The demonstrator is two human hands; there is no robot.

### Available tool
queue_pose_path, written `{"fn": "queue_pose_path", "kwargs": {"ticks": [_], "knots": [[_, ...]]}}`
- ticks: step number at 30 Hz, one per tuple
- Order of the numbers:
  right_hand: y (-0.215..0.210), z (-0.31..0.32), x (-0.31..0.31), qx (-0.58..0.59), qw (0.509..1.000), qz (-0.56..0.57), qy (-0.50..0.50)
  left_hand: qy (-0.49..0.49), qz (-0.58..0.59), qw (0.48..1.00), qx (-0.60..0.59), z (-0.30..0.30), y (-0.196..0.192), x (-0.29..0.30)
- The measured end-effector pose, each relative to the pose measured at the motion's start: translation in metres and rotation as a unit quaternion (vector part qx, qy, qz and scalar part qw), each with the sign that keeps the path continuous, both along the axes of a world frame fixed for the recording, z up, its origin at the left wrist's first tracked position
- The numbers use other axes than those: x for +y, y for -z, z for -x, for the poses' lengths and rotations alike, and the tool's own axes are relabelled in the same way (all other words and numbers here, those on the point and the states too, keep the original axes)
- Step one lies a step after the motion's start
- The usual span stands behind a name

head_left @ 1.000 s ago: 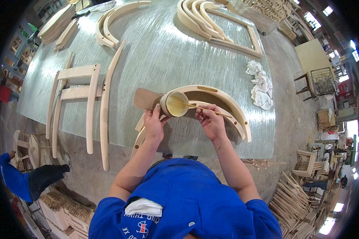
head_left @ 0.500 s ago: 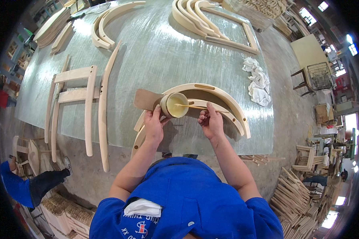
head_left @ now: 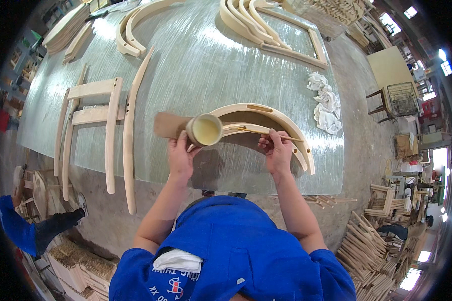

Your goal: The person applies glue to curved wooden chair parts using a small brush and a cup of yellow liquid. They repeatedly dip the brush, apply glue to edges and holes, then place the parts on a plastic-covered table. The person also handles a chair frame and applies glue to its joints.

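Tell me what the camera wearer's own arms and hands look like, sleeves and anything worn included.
Short, bright blue sleeves leave both forearms bare. The left hand and right hand are ungloved, and no watch or bracelet shows at either wrist.

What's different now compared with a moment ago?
The left hand has carried the cup of pale liquid further left, and the right hand has drawn the thin stick out of it, to the right. Nothing new was taken hold of or let go: each hand keeps what it held. The white rags and the wooden frame at left lie as they were.
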State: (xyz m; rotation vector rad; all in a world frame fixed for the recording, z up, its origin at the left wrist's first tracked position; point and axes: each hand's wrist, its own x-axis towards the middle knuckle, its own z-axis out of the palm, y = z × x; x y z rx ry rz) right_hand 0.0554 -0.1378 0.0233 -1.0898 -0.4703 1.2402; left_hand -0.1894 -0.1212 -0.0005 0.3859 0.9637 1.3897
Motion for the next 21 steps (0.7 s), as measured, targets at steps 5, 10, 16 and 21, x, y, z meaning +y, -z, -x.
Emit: {"fn": "queue_pose_path", "kwargs": {"ticks": [5, 10, 16, 21], "knots": [[0.004, -0.002, 0.003, -0.177, 0.984, -0.023, 0.005, -0.101, 0.003, 0.995, 0.024, 0.042, -0.007, -0.006], [0.016, 0.024, 0.01, -0.201, 0.979, -0.037, -0.024, -0.117, -0.017, 0.993, 0.031, 0.059, -0.002, -0.01], [0.006, 0.007, 0.008, -0.302, 0.949, -0.088, 0.025, -0.118, -0.011, 0.993, 0.026, 0.054, -0.004, -0.014], [0.01, 0.04, 0.006, -0.333, 0.927, -0.17, -0.04, -0.097, 0.002, 0.995, 0.031, 0.054, 0.002, -0.011]]}}
